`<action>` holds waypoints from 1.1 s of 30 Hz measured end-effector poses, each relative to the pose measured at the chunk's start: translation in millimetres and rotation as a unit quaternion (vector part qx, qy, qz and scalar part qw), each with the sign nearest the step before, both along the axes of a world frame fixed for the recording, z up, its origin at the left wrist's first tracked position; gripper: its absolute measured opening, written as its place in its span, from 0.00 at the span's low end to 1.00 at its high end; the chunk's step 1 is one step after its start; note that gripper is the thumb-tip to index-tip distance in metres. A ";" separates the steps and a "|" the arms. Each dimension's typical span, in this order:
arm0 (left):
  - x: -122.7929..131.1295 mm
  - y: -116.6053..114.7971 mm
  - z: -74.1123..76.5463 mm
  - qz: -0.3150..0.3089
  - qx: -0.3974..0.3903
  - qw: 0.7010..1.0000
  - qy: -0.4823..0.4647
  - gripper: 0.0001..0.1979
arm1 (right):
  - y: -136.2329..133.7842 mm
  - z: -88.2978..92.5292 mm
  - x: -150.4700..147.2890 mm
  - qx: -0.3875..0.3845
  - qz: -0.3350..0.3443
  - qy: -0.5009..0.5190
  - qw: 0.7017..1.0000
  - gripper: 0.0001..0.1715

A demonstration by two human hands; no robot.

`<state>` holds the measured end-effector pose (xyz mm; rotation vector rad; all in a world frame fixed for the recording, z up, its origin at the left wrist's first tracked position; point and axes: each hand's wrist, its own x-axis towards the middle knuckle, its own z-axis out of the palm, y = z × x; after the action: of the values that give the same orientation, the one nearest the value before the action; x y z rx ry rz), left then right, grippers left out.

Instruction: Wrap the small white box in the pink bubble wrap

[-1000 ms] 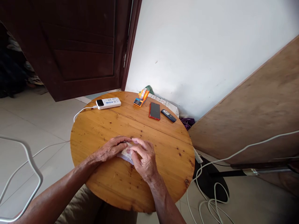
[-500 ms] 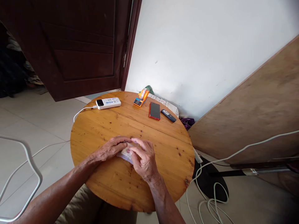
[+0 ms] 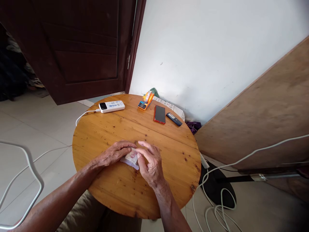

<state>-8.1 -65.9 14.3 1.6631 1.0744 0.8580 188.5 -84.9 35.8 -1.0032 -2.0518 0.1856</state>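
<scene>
A small, flat, pale packet (image 3: 131, 158) with pinkish print on top and a lilac edge lies on the round wooden table (image 3: 101, 129) near its middle. My left hand (image 3: 118, 151) holds it from the left, thumb over its top and fingers along its far side. At the packet's right end is my right hand (image 3: 151, 162), its fingers apart; the index finger and thumb tips touch or nearly touch the packet. The packet's far and left edges are hidden under my left hand.
Toward the table's far side are a white power bank (image 3: 112, 106) with a cable, an orange tape dispenser (image 3: 146, 100), a red-edged phone (image 3: 159, 114) and a dark blue handheld device (image 3: 174, 119). White cables (image 3: 224, 206) lie coiled on the floor at right.
My right hand has drawn slightly to the right, with its fingers lifted and more spread, baring more of the packet's print. My left hand has stayed in place.
</scene>
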 end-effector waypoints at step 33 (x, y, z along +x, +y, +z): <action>0.7 -2.9 10.3 0.002 -0.006 1.000 0.016 0.18 | 1.6 -1.9 0.6 -0.005 0.013 -0.003 1.000 0.17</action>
<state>-7.4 -68.7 24.7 1.6700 1.1033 0.8301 189.1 -83.2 34.0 -0.9847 -2.0726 0.2067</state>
